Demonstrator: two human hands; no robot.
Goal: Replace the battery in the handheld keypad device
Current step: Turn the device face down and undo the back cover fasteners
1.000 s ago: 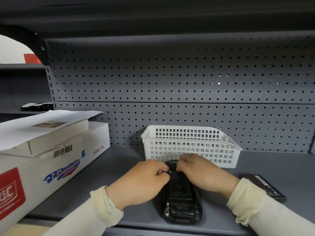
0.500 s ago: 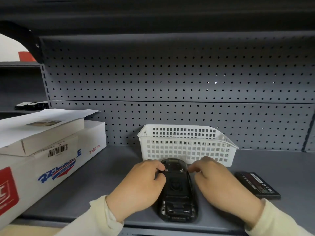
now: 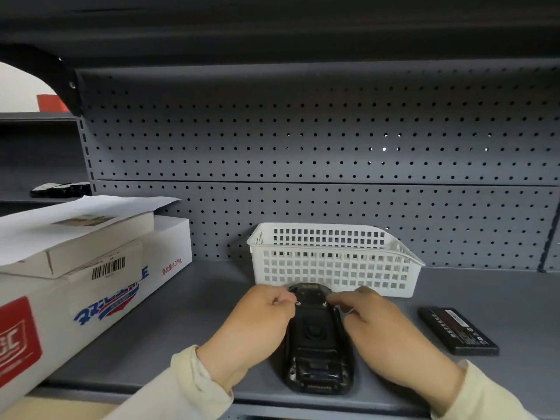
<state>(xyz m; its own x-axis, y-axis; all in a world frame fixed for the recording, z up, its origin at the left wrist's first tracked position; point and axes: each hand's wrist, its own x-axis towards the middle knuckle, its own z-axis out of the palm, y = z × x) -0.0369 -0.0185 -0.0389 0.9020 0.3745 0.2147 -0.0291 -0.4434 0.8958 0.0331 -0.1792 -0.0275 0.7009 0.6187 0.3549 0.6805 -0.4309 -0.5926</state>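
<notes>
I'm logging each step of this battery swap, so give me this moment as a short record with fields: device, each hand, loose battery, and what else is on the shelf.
device: black handheld device, lying back-up on the grey shelf, just in front of the white basket
left hand: fingertips pinched at the device's upper left corner
right hand: fingertips at the upper right corner
loose battery: flat on the shelf, right of the right hand, untouched
other items: stacked white cartons at left, paper sheet on top
basket contents: cannot tell

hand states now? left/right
Left hand: closed, fingertips pinched at the device top-left edge.
Right hand: curled against the device's right side; grip cannot be told.
</notes>
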